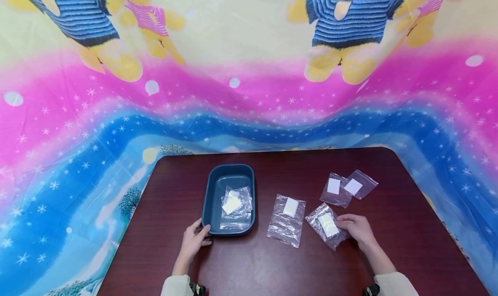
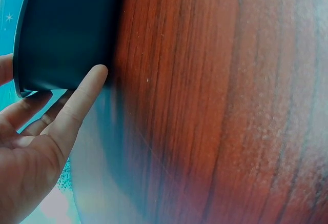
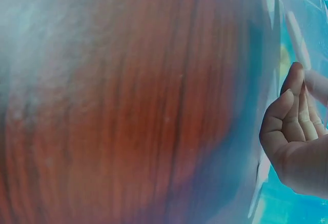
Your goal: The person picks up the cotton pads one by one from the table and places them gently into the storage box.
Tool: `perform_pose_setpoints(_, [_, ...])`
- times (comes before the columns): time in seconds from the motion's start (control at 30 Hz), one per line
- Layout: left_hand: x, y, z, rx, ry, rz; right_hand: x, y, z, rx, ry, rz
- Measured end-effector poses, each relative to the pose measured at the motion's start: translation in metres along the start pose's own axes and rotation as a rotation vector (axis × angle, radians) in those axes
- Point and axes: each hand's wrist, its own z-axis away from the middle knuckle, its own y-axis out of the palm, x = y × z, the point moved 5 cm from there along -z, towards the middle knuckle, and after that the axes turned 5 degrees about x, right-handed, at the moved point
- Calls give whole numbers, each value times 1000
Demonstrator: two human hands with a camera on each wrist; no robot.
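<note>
My left hand (image 1: 192, 240) holds the near left corner of a dark blue plastic tub (image 1: 209, 192), thumb at the rim. In the left wrist view its fingers (image 2: 82, 98) lie against the tub's outer wall (image 2: 72, 34). Inside the tub are clear zip bags (image 1: 235, 222) with white contents, one over another. At the right, my right hand (image 1: 359, 232) pinches the edge of a clear zip bag (image 1: 328, 224) with a white rectangle in it. The right wrist view shows this bag (image 3: 302, 14) raised above the thumb and fingertips.
Another zip bag (image 1: 285, 227) with a white piece lies between the tub and the held bag. Farther back on the right, two zip bags (image 1: 334, 198) overlap. The dark red wooden table (image 1: 256, 265) ends at a printed cloth backdrop (image 1: 249, 106).
</note>
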Motion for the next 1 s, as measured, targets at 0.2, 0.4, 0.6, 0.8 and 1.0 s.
perform_pose_setpoints(0.2, [-1,1,2,9,-5,-9,-12,1,-13,-1,-46,-64])
perform_pose_setpoints(0.4, [-2,2,2,12,-5,-10,-42,4,-40,-23,-68,-110])
perform_pose_setpoints(0.6, [-2,0,0,9,2,-22,-30,7,-41,42,-136,-224])
perform_pose_setpoints(0.8, [-1,1,0,1,0,-11,24,13,-12,94,-218,-275])
perform_pose_setpoints(1.0, [0,1,1,-9,-3,-8,59,22,7,82,-199,-283])
